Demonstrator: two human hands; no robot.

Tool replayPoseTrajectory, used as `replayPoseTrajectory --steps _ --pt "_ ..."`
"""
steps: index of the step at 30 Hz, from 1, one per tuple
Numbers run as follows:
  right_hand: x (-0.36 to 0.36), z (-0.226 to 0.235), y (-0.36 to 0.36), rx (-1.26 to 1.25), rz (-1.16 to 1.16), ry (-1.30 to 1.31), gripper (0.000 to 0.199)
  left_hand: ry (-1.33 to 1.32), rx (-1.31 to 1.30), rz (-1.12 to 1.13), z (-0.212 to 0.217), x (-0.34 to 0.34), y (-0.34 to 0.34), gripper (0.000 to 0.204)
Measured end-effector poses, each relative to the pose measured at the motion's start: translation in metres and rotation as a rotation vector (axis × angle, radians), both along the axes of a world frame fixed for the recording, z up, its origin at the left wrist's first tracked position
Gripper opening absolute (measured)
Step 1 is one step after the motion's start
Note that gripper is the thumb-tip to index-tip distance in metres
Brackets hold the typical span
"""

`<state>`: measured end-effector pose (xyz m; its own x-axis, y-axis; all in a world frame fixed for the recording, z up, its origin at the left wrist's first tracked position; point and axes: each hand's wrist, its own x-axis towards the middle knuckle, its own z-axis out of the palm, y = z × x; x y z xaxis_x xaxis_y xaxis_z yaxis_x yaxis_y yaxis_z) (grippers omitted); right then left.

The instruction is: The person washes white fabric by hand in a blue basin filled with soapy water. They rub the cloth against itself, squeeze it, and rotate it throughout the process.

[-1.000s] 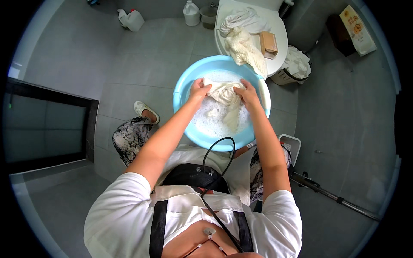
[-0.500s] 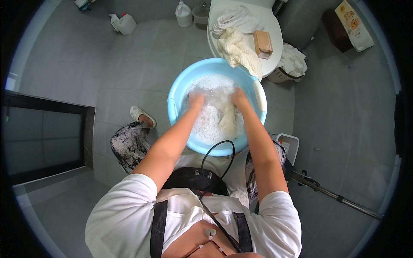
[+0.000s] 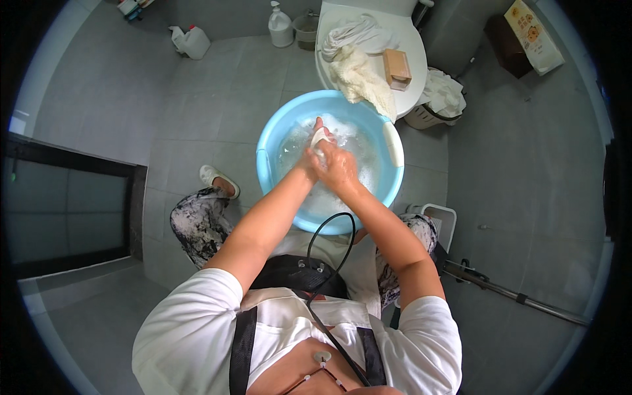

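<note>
A light-blue plastic basin (image 3: 266,138) holds soapy water (image 3: 352,141) with white foam. My two hands meet over its middle. My left hand (image 3: 309,157) is closed on a small white wet cloth (image 3: 320,136), part of which shows at the fingers. From the right, my right hand (image 3: 338,168) presses over the same cloth, its fingers curled round it and partly covering my left hand. Most of the cloth is hidden between the hands. A cream knitted cloth (image 3: 359,76) hangs from the toilet lid onto the basin's far rim.
On the white toilet lid (image 3: 415,72) lie a white cloth (image 3: 362,36) and a brown box (image 3: 397,69). A waste basket (image 3: 424,117) stands right of it. Behind are a pump bottle (image 3: 280,27) and a white jug (image 3: 191,43). A black cable (image 3: 355,232) loops near the basin's front rim.
My hands were apart in the foamy water, blurred by motion. Now they are together above it, gripping the white cloth. The pale cloth seen in the water before no longer shows there.
</note>
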<state>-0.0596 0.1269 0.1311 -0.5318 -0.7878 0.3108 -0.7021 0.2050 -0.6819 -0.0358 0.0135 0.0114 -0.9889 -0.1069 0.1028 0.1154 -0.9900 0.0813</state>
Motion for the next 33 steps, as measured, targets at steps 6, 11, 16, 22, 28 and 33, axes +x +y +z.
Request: replayPoseTrajectory --steps 6,11,16,22,28,33 --pt "-0.034 -0.005 -0.013 0.118 -0.243 -0.124 0.028 -0.975 -0.205 0.344 0.087 -0.015 0.044 0.031" --pt "-0.059 -0.032 -0.014 0.068 -0.255 -0.267 0.034 -0.823 -0.250 0.159 0.078 0.002 0.042 0.033" --pt "-0.083 -0.073 -0.011 0.087 -0.322 -0.555 0.045 -0.869 -0.193 0.361 0.074 0.016 0.022 0.038" --pt "-0.074 -0.077 -0.005 0.475 -0.145 -0.275 0.046 -1.040 -0.338 0.404 0.010 0.031 -0.005 0.030" --pt "-0.075 -0.083 -0.014 0.715 -0.019 -0.262 0.046 -1.251 -0.353 0.317 -0.011 0.020 0.006 0.025" --pt "-0.049 -0.076 -0.022 0.161 0.003 -0.442 0.038 -1.008 -0.352 0.224 0.013 0.010 0.009 0.029"
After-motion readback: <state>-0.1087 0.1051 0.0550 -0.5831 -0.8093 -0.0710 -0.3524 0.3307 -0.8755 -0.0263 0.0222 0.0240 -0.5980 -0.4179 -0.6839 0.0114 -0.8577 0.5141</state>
